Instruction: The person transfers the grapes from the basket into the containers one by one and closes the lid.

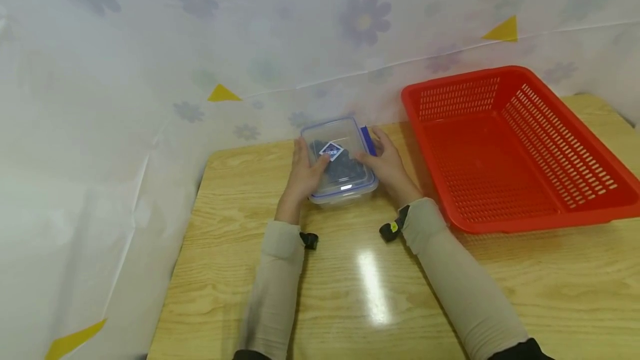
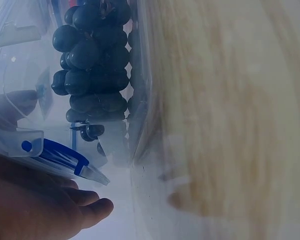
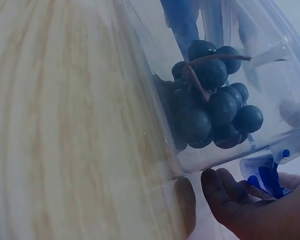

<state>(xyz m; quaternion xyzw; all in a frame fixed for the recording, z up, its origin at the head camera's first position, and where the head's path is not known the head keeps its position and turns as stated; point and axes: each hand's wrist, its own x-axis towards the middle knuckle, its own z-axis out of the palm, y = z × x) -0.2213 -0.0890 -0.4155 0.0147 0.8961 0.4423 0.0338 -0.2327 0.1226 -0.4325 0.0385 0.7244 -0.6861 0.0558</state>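
Observation:
A clear plastic food container with a blue-edged lid lies on the table, dark grapes showing through its wall. My left hand holds its left side, thumb over the lid near a diamond-shaped label. On the opposite side my right hand grips the container, thumb on the lid and fingers by a blue-edged clip flap. That flap stands out from the wall. In the left wrist view, another clip flap also angles outward above the left fingers.
To the right stands a large red plastic basket with slotted walls, close by my right forearm. The wood-grain table meets a flower-patterned sheet behind and at the left. Yellow triangles mark the sheet.

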